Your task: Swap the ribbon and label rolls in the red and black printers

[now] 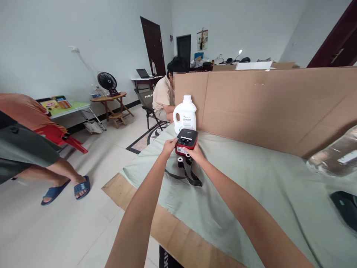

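Note:
A small black and red label printer (187, 134) is held between my two hands over the cloth-covered table. My left hand (169, 146) grips its left side, fingers closed against the edge. On the opposite side my right hand (195, 152) clasps it, with the thumb across the red front. Just below the printer stand small dark rolls (180, 162) with white cores. A loose black strip (193, 178) trails from them over the cloth. Directly behind the printer rises a white jug (185, 116) with a handle and cap. The printer's underside is hidden.
Pale green cloth (240, 175) covers a wooden board (178, 227). A tall cardboard panel (264, 108) borders the far side. Plastic-wrapped goods (334, 156) and a dark object (346, 208) lie right. One person (163, 93) sits behind the panel; another (28, 141) sits left.

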The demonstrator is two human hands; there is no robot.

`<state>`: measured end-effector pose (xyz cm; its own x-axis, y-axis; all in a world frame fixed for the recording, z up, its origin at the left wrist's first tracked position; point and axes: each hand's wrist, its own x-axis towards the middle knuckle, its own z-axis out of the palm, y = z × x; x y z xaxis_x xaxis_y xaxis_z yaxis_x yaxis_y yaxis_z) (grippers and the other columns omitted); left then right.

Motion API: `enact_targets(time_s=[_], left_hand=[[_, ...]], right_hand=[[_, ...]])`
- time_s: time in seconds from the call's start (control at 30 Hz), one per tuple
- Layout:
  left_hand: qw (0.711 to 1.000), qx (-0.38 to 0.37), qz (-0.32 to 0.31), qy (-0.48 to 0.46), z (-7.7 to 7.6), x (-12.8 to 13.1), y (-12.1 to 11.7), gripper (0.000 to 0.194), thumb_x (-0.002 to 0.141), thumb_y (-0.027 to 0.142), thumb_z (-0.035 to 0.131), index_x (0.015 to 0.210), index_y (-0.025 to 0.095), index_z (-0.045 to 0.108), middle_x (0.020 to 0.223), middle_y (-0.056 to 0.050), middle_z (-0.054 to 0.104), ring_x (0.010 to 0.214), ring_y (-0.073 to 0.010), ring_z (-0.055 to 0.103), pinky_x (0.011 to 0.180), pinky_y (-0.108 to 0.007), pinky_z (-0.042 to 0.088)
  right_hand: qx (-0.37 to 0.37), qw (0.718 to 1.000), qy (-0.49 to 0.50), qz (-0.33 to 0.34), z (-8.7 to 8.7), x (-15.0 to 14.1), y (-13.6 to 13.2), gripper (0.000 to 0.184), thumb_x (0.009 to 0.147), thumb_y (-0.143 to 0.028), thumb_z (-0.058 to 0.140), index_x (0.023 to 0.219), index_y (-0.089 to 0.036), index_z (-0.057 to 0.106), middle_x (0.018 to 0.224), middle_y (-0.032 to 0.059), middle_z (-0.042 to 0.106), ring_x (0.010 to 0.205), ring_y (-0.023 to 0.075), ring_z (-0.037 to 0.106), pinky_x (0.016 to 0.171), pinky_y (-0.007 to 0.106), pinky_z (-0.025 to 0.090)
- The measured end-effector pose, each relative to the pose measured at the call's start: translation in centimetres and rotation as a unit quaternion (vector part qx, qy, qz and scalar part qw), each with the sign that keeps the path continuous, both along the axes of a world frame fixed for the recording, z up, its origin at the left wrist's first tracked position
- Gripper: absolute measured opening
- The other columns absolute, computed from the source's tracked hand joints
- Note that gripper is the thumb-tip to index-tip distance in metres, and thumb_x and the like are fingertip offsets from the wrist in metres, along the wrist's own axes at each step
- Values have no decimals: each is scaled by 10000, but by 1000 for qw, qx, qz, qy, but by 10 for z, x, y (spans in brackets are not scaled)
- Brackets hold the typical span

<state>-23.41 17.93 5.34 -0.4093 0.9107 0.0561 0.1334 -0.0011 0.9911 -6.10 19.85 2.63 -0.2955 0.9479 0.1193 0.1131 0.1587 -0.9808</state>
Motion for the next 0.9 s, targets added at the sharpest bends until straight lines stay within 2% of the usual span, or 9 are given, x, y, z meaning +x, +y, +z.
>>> enact_targets(time_s=[0.07, 0.17, 0.23, 0.3, 0.37, 0.43, 0.57, 0.7, 0.9], left_hand=[[1000, 25, -4, 10, 10, 5, 0, 297, 837, 377, 728, 1031, 167, 808, 1055, -66, 806, 1146, -287, 691, 1027, -409, 531], [998, 61, -21, 24, 32, 28, -1, 295, 870, 325, 691, 1107, 183, 797, 1199, -44, 768, 1260, -286, 642, 1113, -407, 482], [995, 92, -44, 19, 43, 61, -7, 342, 910, 311, 643, 1210, 192, 759, 1291, -21, 728, 1300, -257, 622, 1155, -385, 453], [987, 135, -88, -11, 46, 105, -23, 401, 929, 321, 628, 1299, 193, 711, 1355, -12, 691, 1335, -253, 597, 1189, -389, 426], [975, 155, -158, -34, 39, 156, -47, 469, 950, 356, 612, 1396, 216, 639, 1426, 2, 639, 1366, -262, 570, 1208, -414, 414], [965, 162, -203, -44, 26, 205, -79, 511, 966, 401, 597, 1445, 225, 594, 1471, 0, 600, 1394, -267, 545, 1238, -433, 379], [959, 159, -228, -56, -5, 272, -140, 594, 969, 470, 587, 1501, 213, 530, 1548, -18, 518, 1463, -260, 466, 1277, -415, 328], [960, 131, -241, -51, -28, 296, -169, 619, 955, 483, 608, 1497, 195, 532, 1555, -47, 510, 1468, -279, 459, 1277, -435, 329], [963, 118, -228, -77, -40, 294, -177, 613, 952, 478, 622, 1477, 170, 552, 1535, -77, 533, 1457, -270, 475, 1265, -412, 346]], right_hand=[[33, 997, 58, -27, 4, 0, -2, 1046, 709, -456, 802, 1535, -164, 229, 1487, 173, 561, 1317, 292, 578, 1130, 459, 446], [96, 990, 87, -55, 24, 18, -11, 1040, 720, -494, 779, 1548, -189, 227, 1481, 157, 569, 1288, 280, 600, 1119, 454, 459], [136, 983, 62, -107, 40, 47, -26, 1043, 750, -517, 757, 1573, -191, 206, 1500, 154, 551, 1304, 279, 586, 1124, 440, 449], [167, 971, 23, -168, 52, 89, -48, 1044, 781, -525, 739, 1597, -178, 188, 1496, 162, 550, 1315, 285, 575, 1119, 424, 445], [193, 957, -17, -214, 56, 139, -78, 1030, 785, -520, 743, 1602, -173, 220, 1482, 168, 558, 1321, 300, 566, 1114, 429, 444], [188, 946, -75, -253, 51, 189, -112, 1015, 766, -533, 758, 1591, -186, 281, 1447, 165, 585, 1308, 326, 565, 1099, 463, 453], [155, 933, -154, -287, 26, 264, -174, 955, 754, -591, 755, 1545, -208, 382, 1410, 157, 605, 1282, 354, 570, 1095, 512, 447], [172, 925, -159, -300, -2, 294, -205, 952, 789, -612, 723, 1562, -198, 353, 1461, 168, 555, 1306, 350, 544, 1112, 524, 425], [185, 921, -175, -294, -23, 294, -209, 1069, 780, -624, 753, 1605, -142, 276, 1410, 207, 574, 1260, 365, 553, 1075, 550, 442]])
